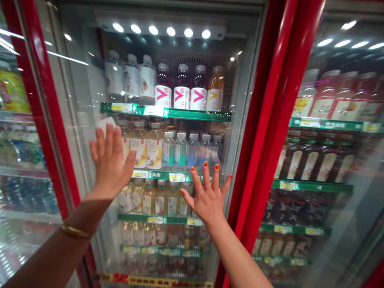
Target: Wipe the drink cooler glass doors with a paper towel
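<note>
My left hand (109,160) is raised flat before the glass door (87,80) of a drinks fridge, its fingers stretched out and the thumb apart. A white piece (107,122), like tissue or a cloth, shows behind its fingertips; how much lies under the palm is hidden. Lower and to the right, my right hand (207,196) is spread wide towards the same glass, with nothing seen in it. A pale reflection shows just above its orange-painted nails. Whether either palm touches the glass I cannot tell. A gold bangle (76,231) circles my left wrist.
Behind the glass, shelves carry several dark-purple bottles (182,86), tea bottles (154,146) and other drinks. Red door frames (270,120) run down the right side. Another fridge with bottles (327,96) stands further right, and more shelved drinks (27,144) are at left.
</note>
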`<state>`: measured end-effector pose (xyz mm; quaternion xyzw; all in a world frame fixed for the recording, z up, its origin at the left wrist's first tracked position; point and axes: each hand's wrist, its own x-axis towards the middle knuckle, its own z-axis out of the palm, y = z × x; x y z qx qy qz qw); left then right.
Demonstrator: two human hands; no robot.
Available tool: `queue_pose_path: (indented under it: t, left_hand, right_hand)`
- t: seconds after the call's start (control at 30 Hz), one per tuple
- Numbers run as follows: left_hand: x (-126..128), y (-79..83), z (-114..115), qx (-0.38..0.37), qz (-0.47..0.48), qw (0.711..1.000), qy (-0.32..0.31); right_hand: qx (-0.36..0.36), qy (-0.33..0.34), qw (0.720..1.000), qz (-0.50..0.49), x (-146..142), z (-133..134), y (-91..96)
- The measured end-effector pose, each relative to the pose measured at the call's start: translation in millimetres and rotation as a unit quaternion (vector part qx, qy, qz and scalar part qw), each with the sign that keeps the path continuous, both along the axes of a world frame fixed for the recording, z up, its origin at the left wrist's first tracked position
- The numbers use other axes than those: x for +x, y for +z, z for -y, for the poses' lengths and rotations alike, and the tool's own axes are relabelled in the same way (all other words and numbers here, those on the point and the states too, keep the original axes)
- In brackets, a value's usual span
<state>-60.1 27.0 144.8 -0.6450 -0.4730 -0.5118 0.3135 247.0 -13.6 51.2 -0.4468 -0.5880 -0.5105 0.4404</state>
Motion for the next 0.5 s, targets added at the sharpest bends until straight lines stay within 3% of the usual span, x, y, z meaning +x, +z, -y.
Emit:
queue_pose_path:
  t: [0.07,0.1,0.17,0.23,0.3,0.33,0.4,0.5]
  left_hand:
    - [33,17.0,2,0.018,-0.02,1.0,-0.01]
    - [53,15.7,4,0.033,-0.048,0.998,-0.013]
    - [89,-4.2,9,0.064,-0.14,0.988,-0.016]
    - [110,-35.5,13,0.1,-0.281,0.954,-0.042]
    - [111,-59.1,16,0.136,-0.41,0.898,-0.084]
    - [107,-63.1,17,0.146,-0.444,0.879,-0.096]
    - [99,-53.6,16,0.147,-0.434,0.884,-0.086]
    - [111,-21.0,14,0.136,-0.335,0.931,-0.046]
  right_hand:
    - [0.003,0.008,1.0,-0.006,1,-1,-2.2]
    - [0.007,0.019,1.0,-0.011,2,-2,-3.7]
    - [0.022,0.051,0.998,-0.02,6,-3,-7.0]
    - [0.042,0.085,0.995,-0.027,10,-4,-9.6]
    - [0.053,0.106,0.993,-0.027,12,-4,-10.6]
    - [0.054,0.111,0.992,-0.025,13,-4,-10.6]
    - [0.058,0.118,0.991,-0.016,13,-3,-10.0]
    - [0.071,0.134,0.988,-0.013,13,-2,-9.0]
